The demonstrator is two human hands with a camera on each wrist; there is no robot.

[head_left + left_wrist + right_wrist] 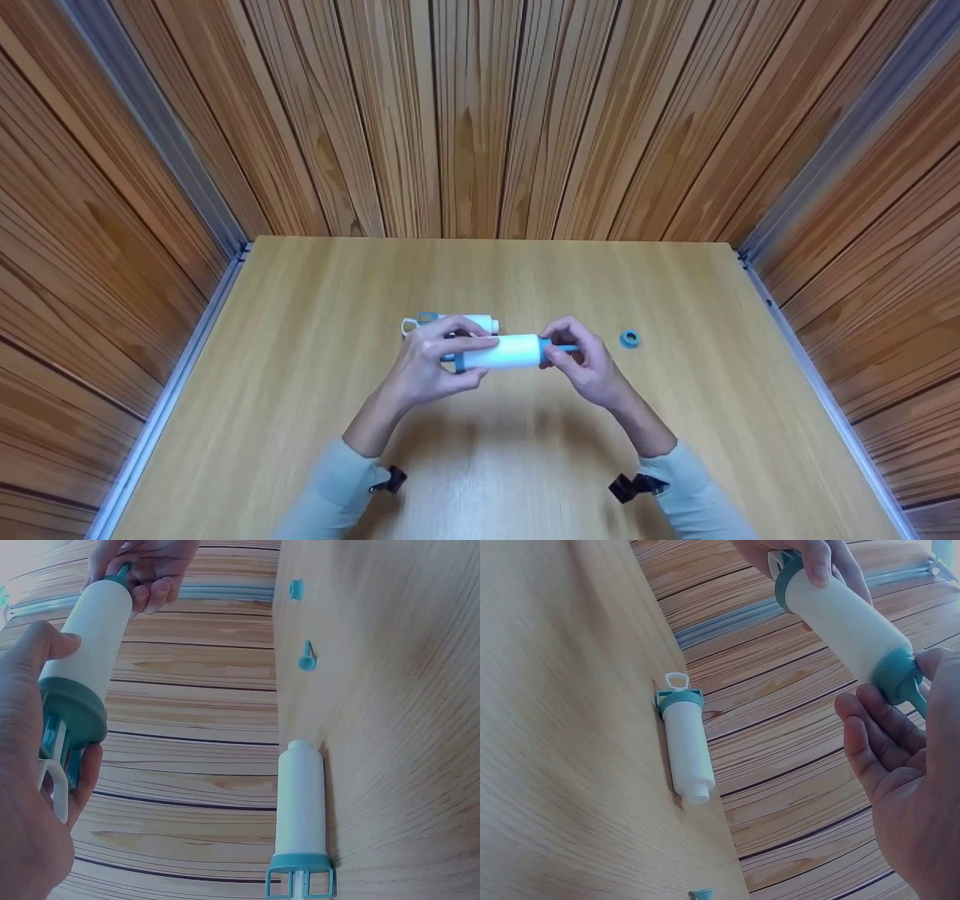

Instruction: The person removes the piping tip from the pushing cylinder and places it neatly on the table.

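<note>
A white piping syringe (514, 351) with a teal collar is held level above the table. My left hand (435, 364) grips its handle end, thumb and fingers around the barrel by the collar. In the left wrist view, its white plunger ring (56, 787) shows near the palm. My right hand (589, 367) pinches the teal nozzle fitting (896, 675) at the other end, its narrow spout pointing past the fingers. A second white syringe (480, 324) lies on the table behind the left hand, with teal finger loops and a bare white neck.
On the table (300, 390), a teal ring (630, 339) lies right of the right hand. The left wrist view also shows a loose teal nozzle (307, 658), hidden in the head view. Wood-panelled walls (480, 120) enclose the back and sides.
</note>
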